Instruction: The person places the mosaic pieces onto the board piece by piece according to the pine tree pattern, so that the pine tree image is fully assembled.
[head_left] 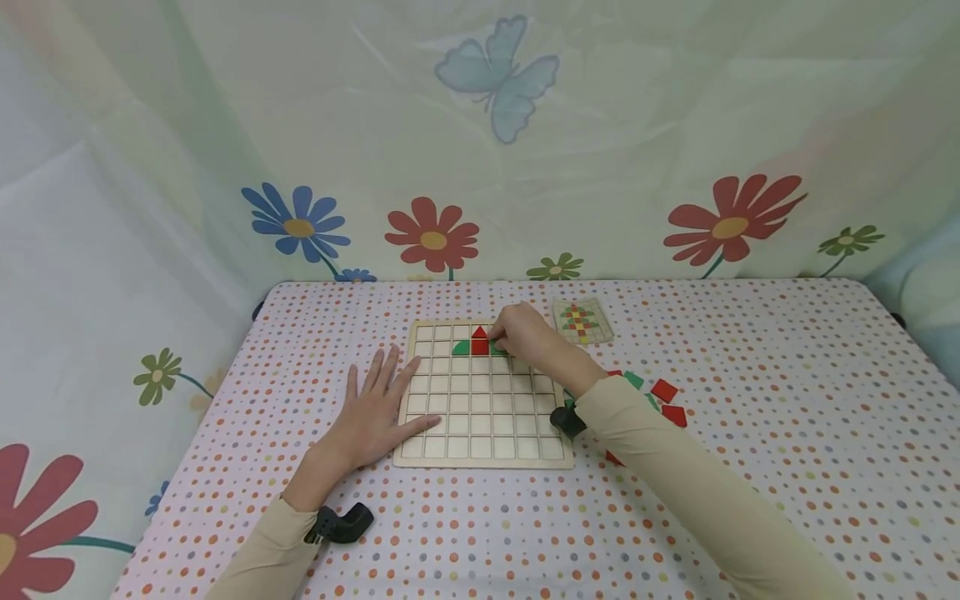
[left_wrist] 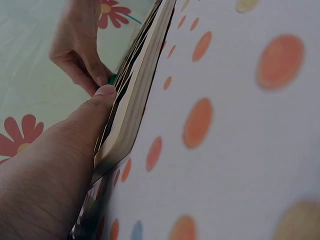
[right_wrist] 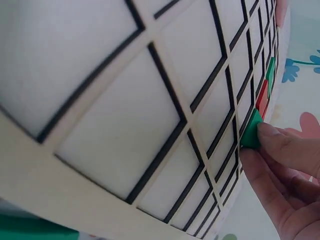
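A wooden grid board lies on the table. Near its far edge sit a red triangle tile, a red square tile below it, and a green curved tile to the left. My right hand pinches another green tile between thumb and fingers, at the cell right of the red square. My left hand rests spread at the board's left side, fingers straight, its thumb over the board's edge.
A pattern card showing a tree of coloured tiles lies beyond the board's right corner. Loose red and green tiles are scattered right of the board, partly behind my right forearm. A flowered cloth backdrop rises behind the table.
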